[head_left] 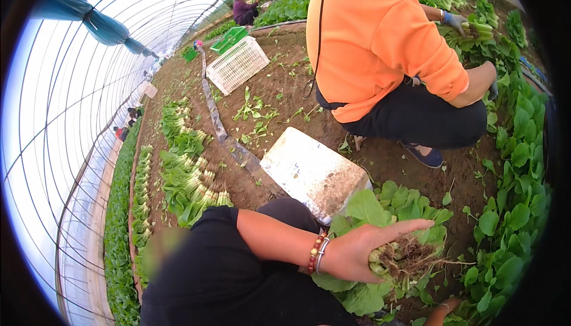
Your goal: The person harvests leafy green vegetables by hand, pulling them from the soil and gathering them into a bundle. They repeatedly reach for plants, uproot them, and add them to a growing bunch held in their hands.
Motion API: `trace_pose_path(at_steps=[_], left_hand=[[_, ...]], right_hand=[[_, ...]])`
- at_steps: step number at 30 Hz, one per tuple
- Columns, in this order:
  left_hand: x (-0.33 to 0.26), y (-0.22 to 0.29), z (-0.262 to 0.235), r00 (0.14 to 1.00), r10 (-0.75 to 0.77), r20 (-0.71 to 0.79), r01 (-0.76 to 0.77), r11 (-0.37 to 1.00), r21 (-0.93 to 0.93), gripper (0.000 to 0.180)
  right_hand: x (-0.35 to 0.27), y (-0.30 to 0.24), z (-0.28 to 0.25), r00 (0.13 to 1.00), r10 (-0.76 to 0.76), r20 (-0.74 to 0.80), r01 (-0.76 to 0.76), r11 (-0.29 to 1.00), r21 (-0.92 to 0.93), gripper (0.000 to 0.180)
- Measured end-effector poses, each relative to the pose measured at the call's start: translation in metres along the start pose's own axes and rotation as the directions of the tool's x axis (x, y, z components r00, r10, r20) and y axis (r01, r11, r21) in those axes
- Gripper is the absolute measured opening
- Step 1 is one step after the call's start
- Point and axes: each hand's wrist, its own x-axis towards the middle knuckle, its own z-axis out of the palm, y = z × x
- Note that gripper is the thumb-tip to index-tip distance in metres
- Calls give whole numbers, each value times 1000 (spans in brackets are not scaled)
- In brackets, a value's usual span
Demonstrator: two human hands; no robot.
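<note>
My left hand (357, 251) reaches in from the lower left, with a black sleeve and beaded bracelets at the wrist. It grips a bunch of leafy greens (380, 213) near the base, with the soil-covered roots (407, 257) sticking out past my fingers. Only a sliver of my right hand (443, 312) shows at the bottom edge, low among the leaves, and its fingers are hidden. Growing green plants (511, 219) stand in the soil to the right of the bunch.
A dirty white foam block (312, 171) lies just above my left arm. A person in an orange top (375, 34) squats close ahead, a gloved hand holding greens (476, 28). Rows of cut greens (187, 177) lie on the left. A white crate (238, 64) and a green crate (229, 37) sit farther back.
</note>
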Motion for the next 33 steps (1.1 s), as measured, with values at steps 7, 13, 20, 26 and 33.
trace_pose_path(at_steps=[7,13,20,26,33], left_hand=[[12,-1,8,999,26,27,-28,997,69,91],[8,4,7,996,87,25,-89,994,64,88],[-8,18,4,996,48,72,-43,997,-70,91],[-20,21,11,975,208,75,-189,962,-198,93],[-43,22,11,964,201,175,-155,957,-243,85]], right_hand=[[-4,-2,-11,999,-22,-26,25,992,121,45],[-17,-3,-8,999,-27,-41,35,978,207,45],[-38,11,-1,996,-33,-80,57,945,321,47],[-76,36,-10,978,-31,-208,149,799,583,48],[-147,59,-130,801,158,-577,571,89,816,61]])
